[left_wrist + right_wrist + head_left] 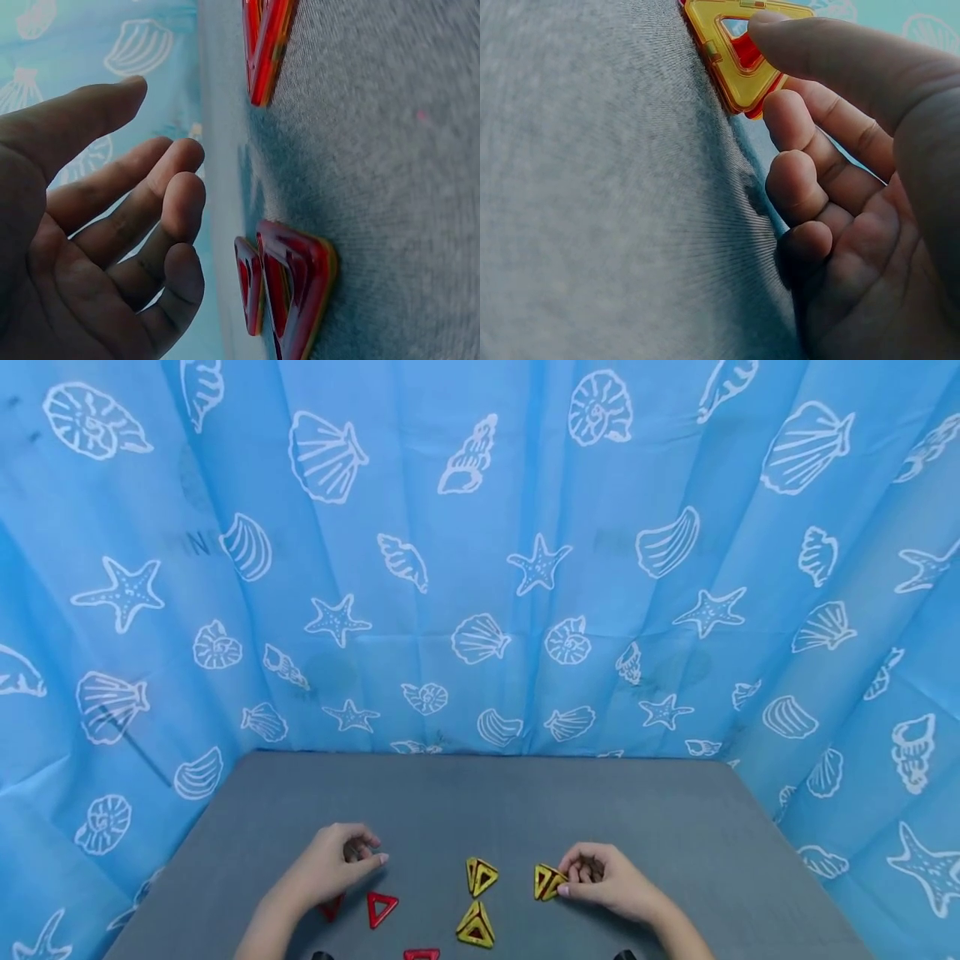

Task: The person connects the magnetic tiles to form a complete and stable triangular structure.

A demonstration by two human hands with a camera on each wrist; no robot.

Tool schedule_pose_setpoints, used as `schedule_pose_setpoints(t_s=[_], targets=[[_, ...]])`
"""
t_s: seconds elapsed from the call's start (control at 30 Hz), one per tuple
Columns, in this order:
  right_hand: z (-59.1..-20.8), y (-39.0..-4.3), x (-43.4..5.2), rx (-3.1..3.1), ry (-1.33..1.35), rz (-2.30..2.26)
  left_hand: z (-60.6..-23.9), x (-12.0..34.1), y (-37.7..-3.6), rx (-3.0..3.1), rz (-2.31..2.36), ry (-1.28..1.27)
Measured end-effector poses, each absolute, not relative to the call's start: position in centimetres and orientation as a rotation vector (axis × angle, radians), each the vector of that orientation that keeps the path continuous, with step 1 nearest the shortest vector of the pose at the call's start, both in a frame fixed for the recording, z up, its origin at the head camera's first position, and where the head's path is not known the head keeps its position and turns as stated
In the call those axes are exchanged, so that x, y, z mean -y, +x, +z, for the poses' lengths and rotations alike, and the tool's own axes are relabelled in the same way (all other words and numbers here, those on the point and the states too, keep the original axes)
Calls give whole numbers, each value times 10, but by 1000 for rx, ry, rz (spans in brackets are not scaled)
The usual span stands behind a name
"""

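My left hand (358, 853) hovers over the grey table (525, 802) with its fingers loosely curled and nothing in them. In the left wrist view the left hand (161, 176) is apart from two red triangle tiles (292, 289) standing together and a third red tile (264, 46). From the head view a red triangle (382, 908) lies just right of my left wrist, and another (330, 907) is partly under it. My right hand (581, 877) pinches a yellow pyramid of triangle tiles (548, 882) between thumb and forefinger. In the right wrist view the thumb (795, 37) lies on the yellow tile (731, 67).
Two more yellow tile pyramids stand between my hands, one further back (481, 875) and one nearer (476, 925). A third red triangle (422, 954) lies at the front edge. A blue curtain with shell prints (480, 568) closes off the back and both sides.
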State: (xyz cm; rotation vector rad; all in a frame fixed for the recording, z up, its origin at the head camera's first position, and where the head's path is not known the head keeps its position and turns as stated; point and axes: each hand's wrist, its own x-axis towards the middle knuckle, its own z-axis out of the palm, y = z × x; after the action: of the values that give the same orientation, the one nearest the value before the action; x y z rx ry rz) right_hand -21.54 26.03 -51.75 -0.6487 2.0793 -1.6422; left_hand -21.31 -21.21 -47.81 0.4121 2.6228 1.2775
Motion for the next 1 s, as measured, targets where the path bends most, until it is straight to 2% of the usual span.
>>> schedule_pose_setpoints(t_s=[0.4, 0.7, 1.0], targets=[[-516, -217, -260, -2118, -704, -1619, -484, 220, -215, -2482, 1239, 443], [-511, -214, -258, -2134, -770, -1667, -491, 228, -207, -2351, 1323, 568], [-489, -204, -238, -2440, -745, -1695, -497, 238, -210, -2296, 1317, 717]])
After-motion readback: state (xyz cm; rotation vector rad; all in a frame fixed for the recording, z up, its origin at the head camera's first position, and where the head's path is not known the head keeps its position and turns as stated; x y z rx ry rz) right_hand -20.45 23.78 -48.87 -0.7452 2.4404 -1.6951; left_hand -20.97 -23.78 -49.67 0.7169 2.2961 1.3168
